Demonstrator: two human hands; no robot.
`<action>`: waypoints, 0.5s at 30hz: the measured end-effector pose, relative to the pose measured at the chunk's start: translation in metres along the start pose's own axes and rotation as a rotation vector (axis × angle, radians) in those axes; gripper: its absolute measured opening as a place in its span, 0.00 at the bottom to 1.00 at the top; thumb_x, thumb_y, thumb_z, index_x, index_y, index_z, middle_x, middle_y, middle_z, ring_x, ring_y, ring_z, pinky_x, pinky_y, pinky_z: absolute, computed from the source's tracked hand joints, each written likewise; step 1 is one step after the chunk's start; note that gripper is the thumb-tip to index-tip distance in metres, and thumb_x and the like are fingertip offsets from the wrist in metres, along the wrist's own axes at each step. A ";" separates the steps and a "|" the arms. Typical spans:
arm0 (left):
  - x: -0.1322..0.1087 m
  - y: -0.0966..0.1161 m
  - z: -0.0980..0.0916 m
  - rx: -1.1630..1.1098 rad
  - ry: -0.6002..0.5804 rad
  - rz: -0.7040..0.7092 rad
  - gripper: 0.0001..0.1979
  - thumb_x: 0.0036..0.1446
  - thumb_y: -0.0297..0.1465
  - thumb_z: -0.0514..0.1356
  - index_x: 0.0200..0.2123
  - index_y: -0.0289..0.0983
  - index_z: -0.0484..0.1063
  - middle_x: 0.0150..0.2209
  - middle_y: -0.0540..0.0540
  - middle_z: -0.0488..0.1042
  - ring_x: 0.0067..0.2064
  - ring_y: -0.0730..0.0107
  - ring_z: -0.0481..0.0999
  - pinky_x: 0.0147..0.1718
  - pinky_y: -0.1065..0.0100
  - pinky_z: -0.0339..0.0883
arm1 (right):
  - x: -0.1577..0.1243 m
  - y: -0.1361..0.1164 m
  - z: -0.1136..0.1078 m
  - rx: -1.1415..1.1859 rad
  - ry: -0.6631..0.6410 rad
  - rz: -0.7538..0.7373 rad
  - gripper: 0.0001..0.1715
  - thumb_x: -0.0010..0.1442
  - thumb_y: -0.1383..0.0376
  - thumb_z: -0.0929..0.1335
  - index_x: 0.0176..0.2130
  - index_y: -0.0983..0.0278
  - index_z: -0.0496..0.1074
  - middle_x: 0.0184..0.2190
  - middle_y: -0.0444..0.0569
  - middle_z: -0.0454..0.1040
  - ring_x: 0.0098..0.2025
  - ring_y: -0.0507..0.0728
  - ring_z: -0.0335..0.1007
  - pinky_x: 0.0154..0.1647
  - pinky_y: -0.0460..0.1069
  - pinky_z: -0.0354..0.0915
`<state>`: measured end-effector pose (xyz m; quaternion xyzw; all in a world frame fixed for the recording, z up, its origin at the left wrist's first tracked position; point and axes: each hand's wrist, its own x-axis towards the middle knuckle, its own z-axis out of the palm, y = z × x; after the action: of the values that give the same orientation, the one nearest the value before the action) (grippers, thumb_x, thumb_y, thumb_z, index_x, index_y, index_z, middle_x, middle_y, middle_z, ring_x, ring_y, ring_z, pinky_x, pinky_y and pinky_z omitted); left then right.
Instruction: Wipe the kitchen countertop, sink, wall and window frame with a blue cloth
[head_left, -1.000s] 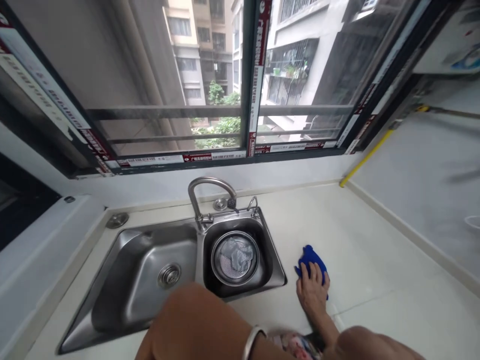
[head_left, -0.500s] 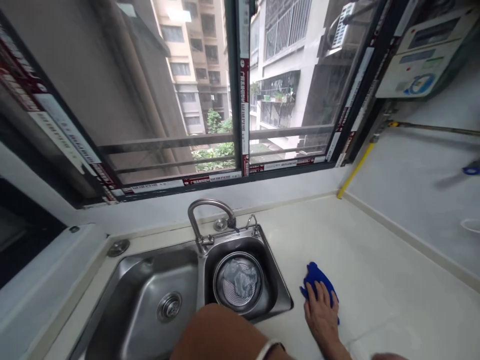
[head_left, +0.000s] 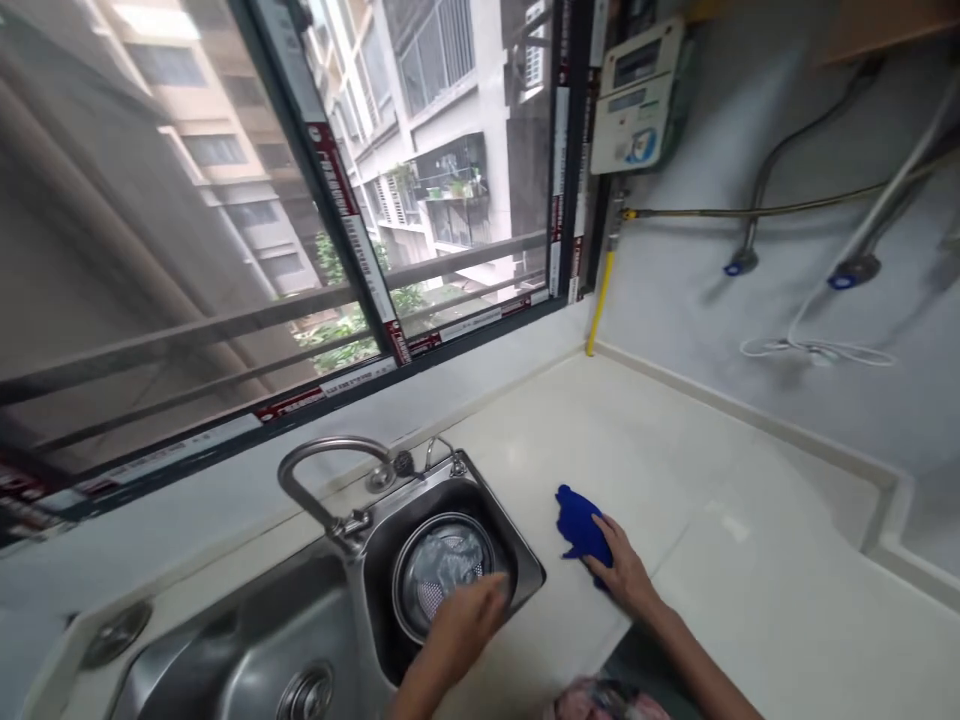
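A blue cloth (head_left: pixel 579 528) lies bunched on the pale countertop, right of the sink. My right hand (head_left: pixel 621 565) grips its right side, thumb toward the near edge and fingers over the top. My left hand (head_left: pixel 466 618) is over the near rim of the small sink basin (head_left: pixel 525 570), its fingers curled in; I see nothing in them, though it is slightly blurred. Partly behind that hand, a round metal strainer (head_left: pixel 399 585) stands in the basin with a crumpled translucent plastic bag (head_left: pixel 450 558) in it.
A curved faucet (head_left: pixel 319 450) and a small second tap (head_left: pixel 442 445) rise behind the basins. The larger basin (head_left: pixel 247 650) is at the left. Beyond is a window (head_left: pixel 420 350); a yellow pipe (head_left: pixel 600 300), valves (head_left: pixel 844 280) and a white cord (head_left: pixel 817 350) are on the right wall.
The view has swung to the right. My left arm has drawn back from close to the camera, and its hand now shows over the small basin. My right hand has closed on the cloth's edge.
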<state>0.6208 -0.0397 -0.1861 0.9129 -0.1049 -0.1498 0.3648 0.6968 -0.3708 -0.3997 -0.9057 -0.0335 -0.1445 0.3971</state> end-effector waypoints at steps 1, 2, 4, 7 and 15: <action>-0.001 -0.022 0.010 0.010 0.079 -0.108 0.17 0.64 0.46 0.56 0.48 0.51 0.83 0.49 0.42 0.84 0.58 0.45 0.79 0.61 0.47 0.70 | 0.001 0.004 -0.005 0.036 -0.053 0.002 0.38 0.67 0.51 0.63 0.71 0.59 0.63 0.71 0.59 0.62 0.71 0.67 0.63 0.69 0.62 0.66; -0.003 -0.045 0.023 -0.032 0.117 -0.171 0.19 0.61 0.48 0.58 0.47 0.49 0.83 0.48 0.41 0.84 0.55 0.44 0.81 0.58 0.48 0.73 | 0.003 0.007 -0.009 0.059 -0.095 -0.005 0.38 0.67 0.52 0.61 0.71 0.60 0.64 0.72 0.59 0.61 0.72 0.67 0.62 0.70 0.62 0.65; -0.012 -0.086 0.052 -0.273 0.126 -0.242 0.29 0.60 0.54 0.53 0.50 0.43 0.82 0.46 0.39 0.84 0.40 0.50 0.85 0.40 0.55 0.79 | 0.010 0.005 -0.021 0.065 -0.172 -0.023 0.37 0.68 0.53 0.59 0.70 0.61 0.66 0.71 0.61 0.63 0.73 0.67 0.61 0.71 0.63 0.64; -0.025 -0.119 0.086 -0.467 0.246 -0.341 0.41 0.52 0.65 0.54 0.50 0.37 0.80 0.43 0.38 0.84 0.27 0.58 0.79 0.28 0.59 0.75 | 0.020 -0.014 -0.041 -0.015 -0.273 -0.014 0.36 0.67 0.57 0.59 0.69 0.63 0.66 0.69 0.61 0.67 0.72 0.66 0.63 0.71 0.64 0.64; -0.033 -0.115 0.114 -0.379 0.547 -0.369 0.32 0.61 0.53 0.52 0.54 0.36 0.78 0.42 0.40 0.84 0.30 0.59 0.79 0.37 0.57 0.74 | 0.005 -0.085 -0.061 -0.228 -0.233 0.386 0.28 0.67 0.63 0.65 0.63 0.68 0.69 0.63 0.65 0.69 0.58 0.65 0.73 0.55 0.55 0.70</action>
<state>0.5598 -0.0205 -0.3388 0.8392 0.1919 0.0195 0.5086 0.6721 -0.3577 -0.2985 -0.9448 0.1109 0.0364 0.3061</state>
